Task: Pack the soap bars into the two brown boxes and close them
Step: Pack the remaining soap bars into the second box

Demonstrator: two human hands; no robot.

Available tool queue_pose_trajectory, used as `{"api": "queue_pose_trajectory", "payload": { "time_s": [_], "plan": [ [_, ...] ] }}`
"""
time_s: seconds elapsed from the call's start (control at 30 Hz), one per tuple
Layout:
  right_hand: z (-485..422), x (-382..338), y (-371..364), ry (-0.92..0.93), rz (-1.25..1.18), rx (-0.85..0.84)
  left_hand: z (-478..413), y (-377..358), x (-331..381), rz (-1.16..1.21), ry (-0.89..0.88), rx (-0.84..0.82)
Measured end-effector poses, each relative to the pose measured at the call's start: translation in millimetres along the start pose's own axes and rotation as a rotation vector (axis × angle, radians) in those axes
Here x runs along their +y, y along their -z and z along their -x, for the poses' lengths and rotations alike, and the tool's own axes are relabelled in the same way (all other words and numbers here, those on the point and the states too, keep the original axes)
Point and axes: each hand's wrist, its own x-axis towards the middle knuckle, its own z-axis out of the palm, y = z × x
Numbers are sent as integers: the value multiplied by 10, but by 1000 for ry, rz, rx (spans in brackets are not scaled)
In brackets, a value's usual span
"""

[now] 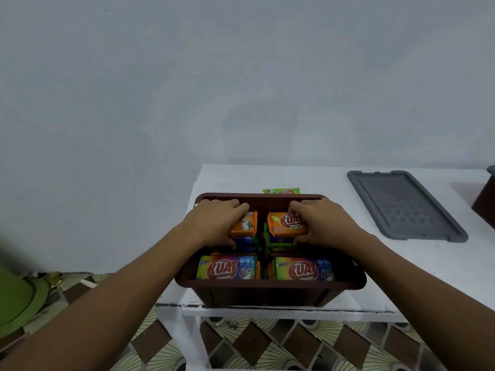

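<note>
L hand [217, 223] grips L orange bar [245, 226], R hand [325, 223] grips R orange bar [285, 225], both in back row of box [267, 287]. Fingers curl over far edge, thumb on near edge. Long axes run left-right, each bar right under its own hand. Count: 4 top bars, i.e. 2 orange at back and 2 rainbow bars [227, 269] in front, w/ more beneath, no. unclear. Also 1 green bar [281, 191] behind box, 1 lid [404, 204], and 2nd box [485, 207] at R edge.

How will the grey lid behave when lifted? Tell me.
The grey lid looks like thin moulded plastic, so probably light and slightly flexible if lifted by one corner. It lies flat on the table, so rolling or tipping seems unlikely. Its low rim may be hard to pinch.
</note>
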Motion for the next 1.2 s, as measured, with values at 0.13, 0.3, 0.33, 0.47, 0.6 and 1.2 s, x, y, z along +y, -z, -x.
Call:
{"api": "queue_pose_trajectory", "payload": {
  "time_s": [0.13,0.3,0.33,0.47,0.6,1.2],
  "plan": [
    [-17,-8,5,3,-3,11,-22,-15,2,-34,-5,-8],
    [-28,2,47,48,-24,-26,-23,-16,-28,0,-33,-42],
    [-35,8,57,58,-42,-42,-34,6,-58,24,-44,-65],
    [-41,23,76,64,-189,-8,-176,203,-164,109,-78,-165],
    [-37,191,68,-34,-651,366,-424,332,-210,253,-108,-36],
    [-668,1766,-762,-102,-639,-31,-2736,-297,-33,235,-165,-426]
  ]
}}
